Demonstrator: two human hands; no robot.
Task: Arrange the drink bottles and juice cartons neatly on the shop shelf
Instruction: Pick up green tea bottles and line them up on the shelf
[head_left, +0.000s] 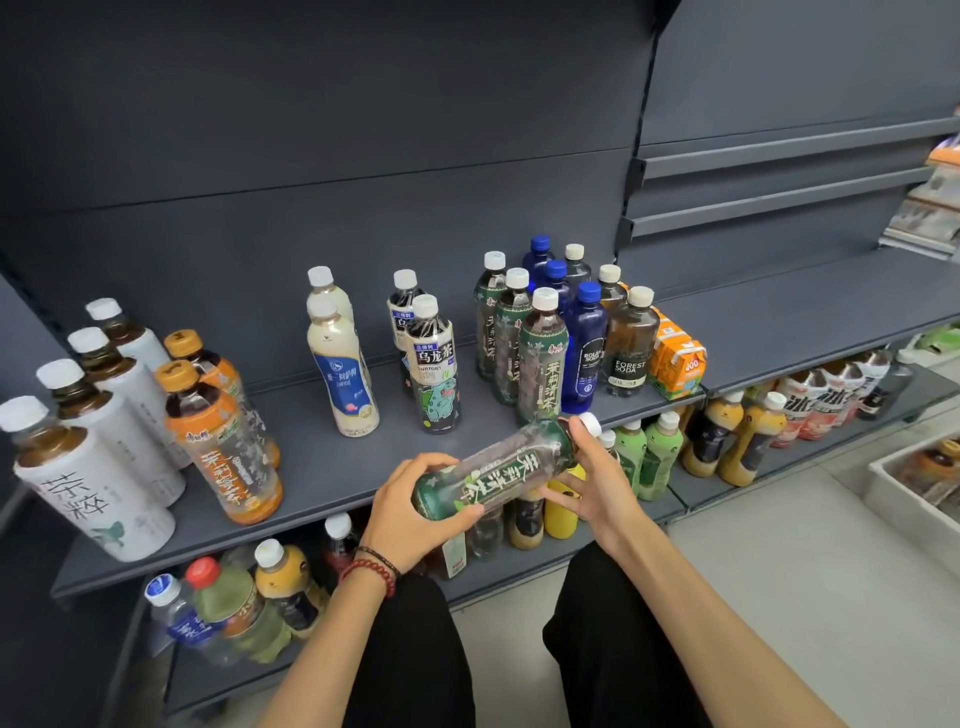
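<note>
A green-labelled tea bottle (501, 470) lies nearly level in front of the grey shelf (332, 467). My left hand (415, 512) grips its base end, and my right hand (597, 483) holds its neck, just under the white cap. On the shelf behind stand three matching green tea bottles (540, 358), blue soda bottles (584, 348), dark soda bottles (628, 348) and orange juice cartons (675, 364). Further left are two oolong tea bottles (434, 364), two milky bottles (343, 364), two orange-labelled bottles (223, 441) and several white-labelled tea bottles (93, 483).
The lower shelf (519, 566) holds mixed bottles: green tea, yellow juice, water, a red-capped bottle. More bottles stand on the lower right shelf (810, 410). A grey crate (904, 499) sits on the floor at right. My dark-trousered knees are below the hands.
</note>
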